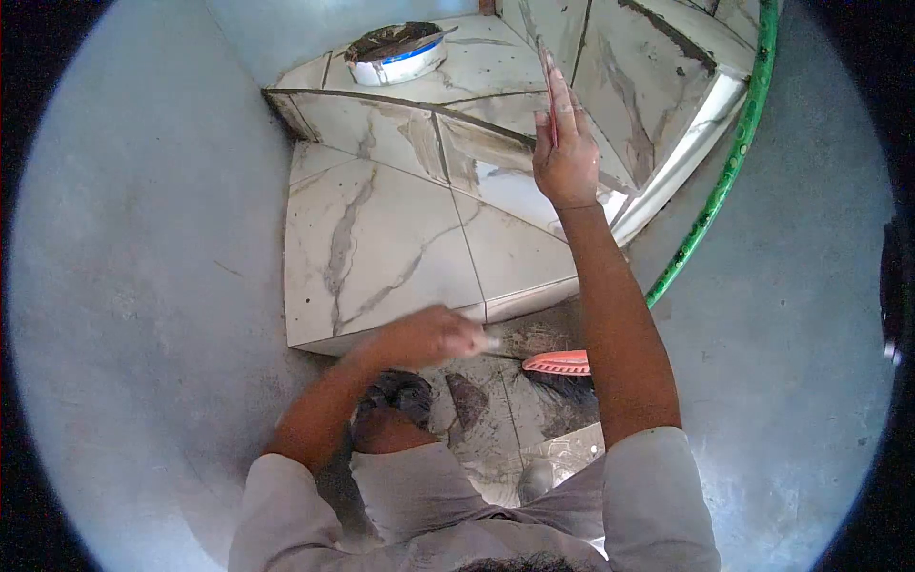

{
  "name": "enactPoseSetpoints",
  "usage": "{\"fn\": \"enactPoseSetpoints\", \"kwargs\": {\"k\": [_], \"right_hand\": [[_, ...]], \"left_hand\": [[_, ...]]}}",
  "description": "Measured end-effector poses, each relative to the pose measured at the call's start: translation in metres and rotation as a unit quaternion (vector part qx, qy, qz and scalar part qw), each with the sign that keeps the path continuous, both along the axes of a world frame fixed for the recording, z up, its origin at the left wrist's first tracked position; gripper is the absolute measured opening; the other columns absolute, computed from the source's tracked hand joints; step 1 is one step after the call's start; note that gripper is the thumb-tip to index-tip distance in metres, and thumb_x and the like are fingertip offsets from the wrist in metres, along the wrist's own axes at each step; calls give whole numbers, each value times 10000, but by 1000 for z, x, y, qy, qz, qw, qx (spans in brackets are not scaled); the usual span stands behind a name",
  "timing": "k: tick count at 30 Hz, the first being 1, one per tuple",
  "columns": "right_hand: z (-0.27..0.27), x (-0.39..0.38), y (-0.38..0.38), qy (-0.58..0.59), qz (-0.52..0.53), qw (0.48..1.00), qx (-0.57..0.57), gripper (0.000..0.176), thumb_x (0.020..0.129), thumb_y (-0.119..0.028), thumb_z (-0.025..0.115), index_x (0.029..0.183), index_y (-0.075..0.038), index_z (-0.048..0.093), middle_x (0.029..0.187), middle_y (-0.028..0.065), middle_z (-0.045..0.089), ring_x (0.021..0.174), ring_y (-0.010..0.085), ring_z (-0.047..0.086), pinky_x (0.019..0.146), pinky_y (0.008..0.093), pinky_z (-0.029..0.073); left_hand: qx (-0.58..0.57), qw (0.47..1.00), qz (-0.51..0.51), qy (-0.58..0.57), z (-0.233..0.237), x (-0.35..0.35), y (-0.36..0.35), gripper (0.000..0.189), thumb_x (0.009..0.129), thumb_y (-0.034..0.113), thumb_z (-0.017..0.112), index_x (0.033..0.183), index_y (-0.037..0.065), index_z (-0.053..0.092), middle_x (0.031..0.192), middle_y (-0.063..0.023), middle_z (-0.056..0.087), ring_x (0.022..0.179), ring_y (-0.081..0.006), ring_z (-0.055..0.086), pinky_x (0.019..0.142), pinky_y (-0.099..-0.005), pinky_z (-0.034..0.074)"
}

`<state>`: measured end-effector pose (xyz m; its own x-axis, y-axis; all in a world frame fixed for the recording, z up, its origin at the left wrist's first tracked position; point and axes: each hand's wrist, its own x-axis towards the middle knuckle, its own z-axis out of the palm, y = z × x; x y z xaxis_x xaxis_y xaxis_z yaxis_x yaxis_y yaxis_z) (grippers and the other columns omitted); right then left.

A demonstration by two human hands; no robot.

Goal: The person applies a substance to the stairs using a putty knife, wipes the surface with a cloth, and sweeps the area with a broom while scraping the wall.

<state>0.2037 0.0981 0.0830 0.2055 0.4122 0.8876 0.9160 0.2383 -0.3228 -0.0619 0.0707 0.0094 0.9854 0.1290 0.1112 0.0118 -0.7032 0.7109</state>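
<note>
My right hand (569,162) reaches up over the tiled steps, thumb and straight fingers closed on a thin, reddish-edged flat tool (550,86) seen nearly edge-on. A white veined riser tile (515,186) with brown smears lies just below that hand. My left hand (434,336), smeared by motion, is closed in a fist in front of the lower tiled step (400,248). From its fingers pokes a short pale end, and I cannot tell what it belongs to. A white tub (398,69) with a blue stripe and dark paste inside stands on the upper step.
A green hose (720,200) runs down the right side of the steps. On the dirty floor by my right forearm lies an orange-backed brush (558,362) with dark bristles. Grey walls (143,238) close in on the left, and my feet are below.
</note>
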Motion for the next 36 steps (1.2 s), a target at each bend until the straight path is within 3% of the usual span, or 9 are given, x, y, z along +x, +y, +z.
{"fn": "enactPoseSetpoints", "kwargs": {"k": [2,6,9,11,13,15,18,24,36], "right_hand": [[-1,1,-1,-6,-11,1000,-6,631,862,-110,531,1423,-197,255,1338,138,451,1067,346,558,837,412,507],[4,-7,-5,10,34,999,9,520,898,-84,495,1390,-136,332,1208,208,539,1011,365,586,841,404,493],[8,-13,-10,72,31,994,-77,510,911,-78,475,1395,-130,322,1211,214,541,1044,348,581,868,390,482],[-2,-5,0,60,-19,995,-81,637,897,-79,488,1435,-271,207,1322,163,463,1041,351,581,776,400,537],[-2,-4,1,49,-15,996,-79,625,906,-82,477,1437,-265,203,1300,181,479,1036,352,583,785,412,530],[-3,-5,1,38,-13,996,-81,612,915,-85,465,1438,-258,200,1277,198,494,1032,352,586,795,424,524],[-2,-5,2,54,-4,996,-75,579,922,-84,448,1436,-219,219,1234,227,520,1041,362,580,822,432,506],[1,-11,1,57,12,997,-42,481,940,-88,409,1407,-114,295,1223,237,529,1082,342,570,854,402,488],[-1,-12,1,43,-28,996,-69,470,952,-145,412,1409,-139,301,1224,237,527,1050,351,585,824,422,500]], "left_hand": [[-163,986,32,2,9,-5,-12,179,833,126,573,947,14,654,974,-147,659,878,-270,628,828,-342,473],[117,948,293,-44,-4,-19,61,226,826,87,541,1007,-4,640,991,-168,655,899,-264,629,845,-340,476],[25,900,408,-153,-66,1,84,197,779,75,550,933,19,660,984,-173,652,905,-287,626,808,-349,490],[201,957,166,-128,-87,0,60,90,750,145,574,758,57,593,1026,-160,631,975,-324,588,884,-429,452],[17,997,74,-22,-59,4,5,112,790,181,597,800,70,608,1133,-159,599,1076,-306,554,920,-422,436],[-166,984,58,-14,-7,0,-44,186,804,127,545,927,5,613,1000,-121,631,993,-288,588,855,-388,450],[-17,974,106,-200,-9,-19,-52,236,844,144,527,1021,8,603,1081,-141,613,1008,-288,587,892,-375,443],[79,864,483,-121,11,-88,62,192,831,55,469,953,0,606,932,-199,629,878,-349,608,815,-418,468],[186,818,542,46,-47,-173,303,111,799,83,499,829,49,601,832,-196,623,841,-369,606,722,-446,472]]}}
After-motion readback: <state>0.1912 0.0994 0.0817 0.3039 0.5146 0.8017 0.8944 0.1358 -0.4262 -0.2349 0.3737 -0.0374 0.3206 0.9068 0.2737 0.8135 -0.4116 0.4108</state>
